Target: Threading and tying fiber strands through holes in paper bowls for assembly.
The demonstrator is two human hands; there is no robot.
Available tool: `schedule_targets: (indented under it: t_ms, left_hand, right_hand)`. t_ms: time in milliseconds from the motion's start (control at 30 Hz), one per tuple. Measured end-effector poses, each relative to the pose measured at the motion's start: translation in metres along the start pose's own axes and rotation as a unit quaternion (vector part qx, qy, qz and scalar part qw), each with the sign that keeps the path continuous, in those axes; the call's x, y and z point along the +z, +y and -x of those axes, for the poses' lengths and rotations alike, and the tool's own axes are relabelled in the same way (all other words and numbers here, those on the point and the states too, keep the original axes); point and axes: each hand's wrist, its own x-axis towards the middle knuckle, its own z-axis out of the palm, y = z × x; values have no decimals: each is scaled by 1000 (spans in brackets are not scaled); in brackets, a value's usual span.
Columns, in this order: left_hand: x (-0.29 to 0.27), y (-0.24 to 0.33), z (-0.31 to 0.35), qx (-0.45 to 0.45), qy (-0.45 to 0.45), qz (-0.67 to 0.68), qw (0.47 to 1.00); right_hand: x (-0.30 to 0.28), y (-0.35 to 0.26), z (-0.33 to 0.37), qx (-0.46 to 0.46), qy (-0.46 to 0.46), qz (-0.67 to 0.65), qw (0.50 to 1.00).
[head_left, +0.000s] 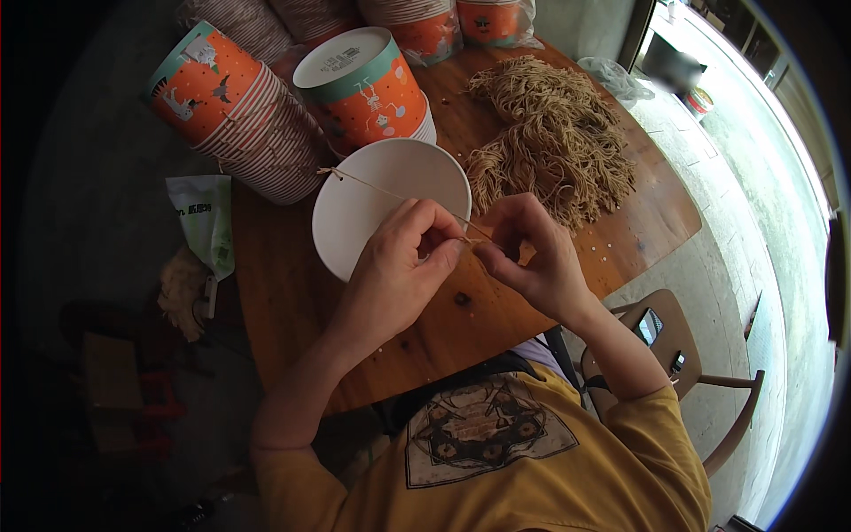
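Observation:
A paper bucket (350, 217) with a white inside faces me with its mouth. A thin tan twine (374, 187) is knotted through a hole at its left rim and runs across the mouth to my hands. My left hand (399, 257) pinches the twine between thumb and forefinger over the bucket's lower right. Close beside it, my right hand (536, 262) is closed on the twine too, fingertips nearly meeting the left ones. The bucket's far right rim is partly behind my fingers. A large heap of cut twine (563, 137) lies just beyond my right hand.
Nested orange buckets (257, 124) lean at the left; an upside-down bucket stack (368, 97) stands behind the white mouth. Bagged buckets (412, 31) line the back of the wooden table (417, 355). A chair (674, 341) at right holds a phone (650, 326).

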Motion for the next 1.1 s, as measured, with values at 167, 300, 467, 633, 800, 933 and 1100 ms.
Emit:
schedule_targets:
  t_ms: [167, 300, 467, 633, 800, 933, 1100]
  left_hand:
    - [1, -6, -2, -2, -5, 30, 1000]
    - [1, -9, -2, -5, -8, 37, 999]
    - [0, -7, -2, -11, -13, 31, 999]
    - [0, -5, -1, -7, -8, 23, 1000]
    - [0, -4, -1, -16, -10, 21, 1000]
    - [0, -5, -1, 0, -7, 19, 1000]
    - [-2, -5, -1, 6, 20, -16, 1000]
  right_hand:
    - [3, 9, 3, -36, 12, -29, 999]
    - [4, 6, 3, -41, 1, -12, 999]
    - [8, 8, 1, -77, 8, 9, 997]
    - [11, 3, 3, -71, 50, 29, 996]
    - [9, 9, 2, -149, 47, 61, 986]
    - [6, 9, 1, -181, 16, 103, 978]
    - [6, 11, 6, -99, 6, -49, 994]
